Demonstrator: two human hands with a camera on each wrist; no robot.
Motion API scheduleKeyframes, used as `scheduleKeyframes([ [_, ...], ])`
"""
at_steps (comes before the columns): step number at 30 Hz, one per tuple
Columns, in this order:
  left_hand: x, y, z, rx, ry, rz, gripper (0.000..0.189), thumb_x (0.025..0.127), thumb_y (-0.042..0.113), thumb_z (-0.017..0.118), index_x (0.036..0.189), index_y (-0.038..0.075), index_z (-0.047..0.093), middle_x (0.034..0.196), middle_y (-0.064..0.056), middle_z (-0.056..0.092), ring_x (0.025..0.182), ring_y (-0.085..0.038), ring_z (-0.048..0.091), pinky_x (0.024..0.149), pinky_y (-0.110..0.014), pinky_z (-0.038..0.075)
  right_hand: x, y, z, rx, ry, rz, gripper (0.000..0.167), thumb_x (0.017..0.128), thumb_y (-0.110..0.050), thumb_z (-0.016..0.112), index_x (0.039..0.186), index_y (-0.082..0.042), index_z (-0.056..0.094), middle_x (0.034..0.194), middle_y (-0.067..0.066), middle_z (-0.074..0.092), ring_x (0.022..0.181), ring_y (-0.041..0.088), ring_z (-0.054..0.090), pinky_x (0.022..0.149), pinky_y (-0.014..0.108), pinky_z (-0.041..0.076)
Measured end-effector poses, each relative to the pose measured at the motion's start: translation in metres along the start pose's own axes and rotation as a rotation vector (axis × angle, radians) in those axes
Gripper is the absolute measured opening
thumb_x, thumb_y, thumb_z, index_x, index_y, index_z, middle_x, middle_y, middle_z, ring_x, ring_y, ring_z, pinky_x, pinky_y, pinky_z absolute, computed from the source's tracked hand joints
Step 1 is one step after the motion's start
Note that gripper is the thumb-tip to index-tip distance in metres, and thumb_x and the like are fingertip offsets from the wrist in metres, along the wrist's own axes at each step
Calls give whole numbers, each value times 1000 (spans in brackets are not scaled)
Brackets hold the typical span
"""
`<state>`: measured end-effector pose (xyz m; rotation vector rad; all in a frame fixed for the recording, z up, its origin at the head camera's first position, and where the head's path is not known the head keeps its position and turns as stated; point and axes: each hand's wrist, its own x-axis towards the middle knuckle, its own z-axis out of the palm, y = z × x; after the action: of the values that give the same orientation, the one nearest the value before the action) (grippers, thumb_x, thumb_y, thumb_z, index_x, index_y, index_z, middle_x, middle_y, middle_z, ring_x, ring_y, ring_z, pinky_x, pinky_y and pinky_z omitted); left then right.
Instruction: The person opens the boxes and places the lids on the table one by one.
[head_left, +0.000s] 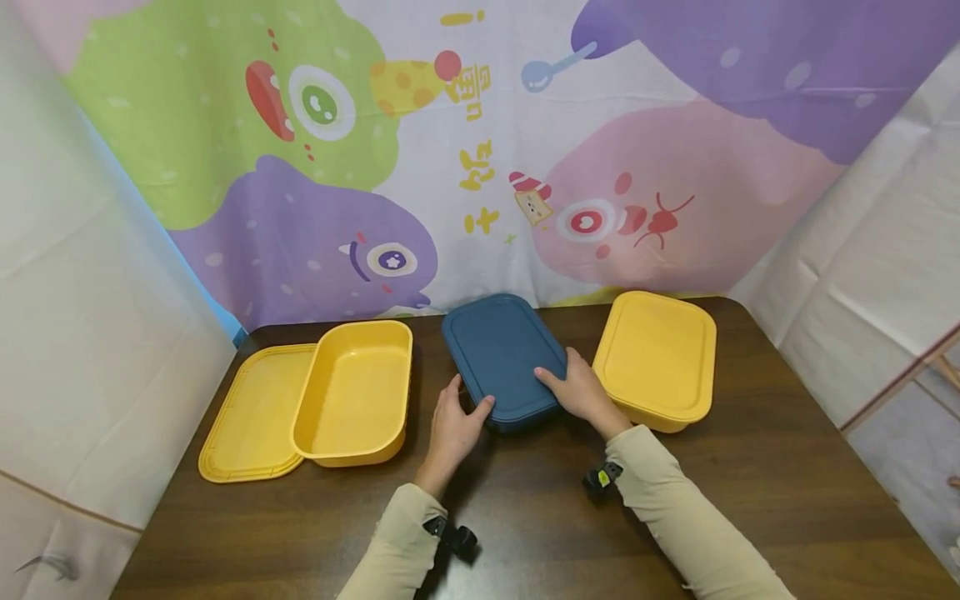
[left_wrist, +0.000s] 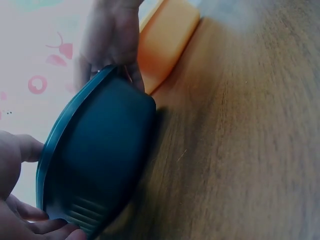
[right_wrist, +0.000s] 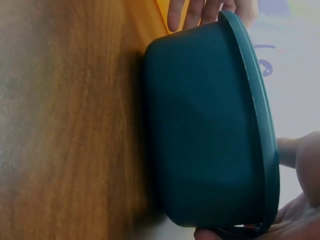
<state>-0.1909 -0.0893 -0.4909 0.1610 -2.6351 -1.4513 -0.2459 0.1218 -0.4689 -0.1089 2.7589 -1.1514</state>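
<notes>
A dark blue rectangular lidded food container point(head_left: 504, 358) sits turned at an angle at the back middle of the table, its lid on. My left hand point(head_left: 453, 429) holds its near left side, thumb at the lid's edge and fingers along the wall. On the right side my right hand point(head_left: 583, 387) grips it, thumb over the lid and fingers at the rim. In the left wrist view the container's deep wall point(left_wrist: 95, 150) has ridges near my left fingers. The right wrist view shows the plain wall point(right_wrist: 205, 125) and overhanging rim, with right fingertips below the rim.
An uncovered yellow container point(head_left: 352, 400) stands at left, overlapping a yellow lid point(head_left: 258, 417) that lies flat. Close by my right hand is a lidded yellow container point(head_left: 660, 358). A cloth printed with cartoon monsters point(head_left: 480, 275) hangs behind the brown wooden table point(head_left: 540, 525).
</notes>
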Motion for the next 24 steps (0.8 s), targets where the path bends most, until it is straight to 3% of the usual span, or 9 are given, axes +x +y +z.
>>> scheduleKeyframes([
  [5,0,0,0,-20,-7,-4,73,89,33,66,145,-5,38,139,-25,51,128,-39,50,107,-52,39,1,2,2,9,28,-12,72,101,-36,50,146,13,24,146,34,38,134,45,42,110,55,36],
  [10,-1,-1,2,-40,-3,-2,78,87,33,68,146,-6,35,137,-27,52,126,-39,52,107,-52,40,0,3,4,24,29,2,59,104,-24,41,146,14,24,147,36,36,135,47,39,111,55,35],
  [14,0,-3,4,-56,32,17,77,86,29,70,145,-8,37,131,-27,52,118,-37,55,98,-49,47,1,3,4,19,27,4,54,105,-18,36,145,15,24,146,37,36,135,47,39,111,55,35],
  [18,0,-1,5,-86,69,44,75,84,23,72,144,-9,39,125,-26,53,107,-32,57,85,-40,53,2,2,4,13,36,6,51,105,-17,36,143,15,26,143,38,40,133,47,42,110,55,36],
  [24,-1,-2,4,-131,82,74,73,83,16,73,143,-9,40,121,-24,52,101,-30,56,74,-23,50,-3,3,3,28,31,11,52,105,-18,36,143,15,27,144,36,39,133,46,42,110,55,36],
])
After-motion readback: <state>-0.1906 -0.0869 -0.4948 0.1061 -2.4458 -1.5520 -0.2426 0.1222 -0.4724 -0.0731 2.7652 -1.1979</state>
